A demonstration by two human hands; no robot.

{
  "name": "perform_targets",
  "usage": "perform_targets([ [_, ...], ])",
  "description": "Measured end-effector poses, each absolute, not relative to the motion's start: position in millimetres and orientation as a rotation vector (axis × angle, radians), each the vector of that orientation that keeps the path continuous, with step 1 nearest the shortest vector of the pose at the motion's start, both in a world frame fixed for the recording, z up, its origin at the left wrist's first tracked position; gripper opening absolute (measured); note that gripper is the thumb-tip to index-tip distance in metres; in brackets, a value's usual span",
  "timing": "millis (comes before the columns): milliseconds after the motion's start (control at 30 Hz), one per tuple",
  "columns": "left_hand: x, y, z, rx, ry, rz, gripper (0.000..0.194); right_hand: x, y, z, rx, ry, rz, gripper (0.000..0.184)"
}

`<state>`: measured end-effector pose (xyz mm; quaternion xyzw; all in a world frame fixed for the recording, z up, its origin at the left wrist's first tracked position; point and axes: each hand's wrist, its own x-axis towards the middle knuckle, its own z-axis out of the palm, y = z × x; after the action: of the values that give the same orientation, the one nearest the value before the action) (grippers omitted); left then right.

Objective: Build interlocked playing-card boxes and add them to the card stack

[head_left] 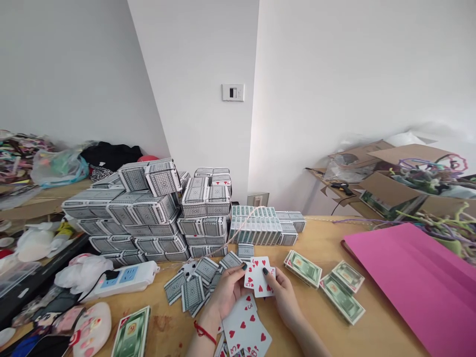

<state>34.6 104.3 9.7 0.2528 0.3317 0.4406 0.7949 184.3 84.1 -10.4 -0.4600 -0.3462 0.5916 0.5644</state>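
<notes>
Between my two hands, over the front middle of the table, are a few playing cards (261,282) with red hearts, a four and fives among them. My left hand (229,287), with a red string on the wrist, pinches their left side. On the right side, my right hand (281,292) presses its thumb on the face of the four. Below them lie larger face-up heart cards (243,325), a three on top. Left of my hands, grey-backed cards (193,292) are scattered mostly face down, with a black-suited one face up.
Stacked blocks of grey-backed cards (148,210) rise behind. A row of green packs (256,225) stands beside them. Green banknote-patterned decks (342,297) lie right, near a pink sheet (405,282). Another green deck (132,333) and a power strip (126,278) are left.
</notes>
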Motion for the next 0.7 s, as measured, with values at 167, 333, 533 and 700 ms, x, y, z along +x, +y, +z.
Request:
perform_targets([
  [167, 37.0, 103.2, 13.7, 0.526, 0.693, 0.956, 0.012, 185.3, 86.0, -15.1, -1.073, -0.812, 1.406, 0.034],
  [333, 37.0, 103.3, 15.2, 0.516, 0.712, 0.94, 0.013, 186.7, 86.0, -13.5, -1.025, -0.786, 1.452, 0.031],
  [533, 34.9, 105.3, 13.6, 0.518, 0.671, 0.89, 0.02, 182.2, 85.2, -6.8, -1.011, -0.8, 1.457, 0.036],
  [700, 33.7, 105.7, 12.2, 0.497, 0.685, 0.887, 0.016, 178.6, 88.2, -10.8, -0.997, -0.863, 1.449, 0.038],
])
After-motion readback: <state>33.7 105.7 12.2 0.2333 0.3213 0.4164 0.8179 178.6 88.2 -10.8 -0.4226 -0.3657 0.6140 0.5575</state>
